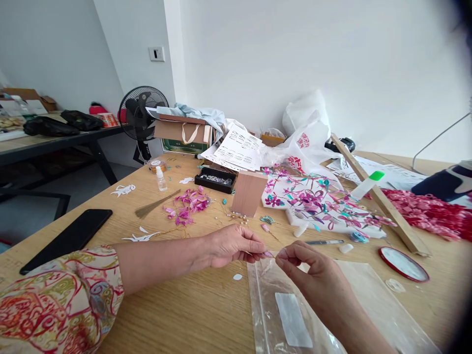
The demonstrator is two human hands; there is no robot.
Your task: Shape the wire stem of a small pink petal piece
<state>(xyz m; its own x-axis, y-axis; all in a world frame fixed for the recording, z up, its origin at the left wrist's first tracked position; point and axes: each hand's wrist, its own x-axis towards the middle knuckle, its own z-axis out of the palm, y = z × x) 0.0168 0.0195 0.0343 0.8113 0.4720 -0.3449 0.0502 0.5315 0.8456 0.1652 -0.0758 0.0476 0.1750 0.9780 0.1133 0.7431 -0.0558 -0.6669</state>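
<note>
My left hand (234,246) is closed in a pinch on a small pink petal (268,254), which shows at the fingertips. Close beside it, my right hand (313,270) pinches at the petal's thin end; what lies between those fingertips is too small to make out. Under my right hand lies a clear plastic bag (265,314) with a white label (293,319). Just beyond the hands a second pink petal (265,227) on a thin stem rests on the wooden table (177,305). A white petal-shaped piece (238,277) lies below my left hand.
Pink petals (191,201), a bundle of thin wires (155,205) and a black phone (70,238) lie left. Behind stand a black tray (215,181) and a wooden block (250,193). Wired flowers (313,199), a wooden bar (383,201) and a red-rimmed lid (403,264) are right.
</note>
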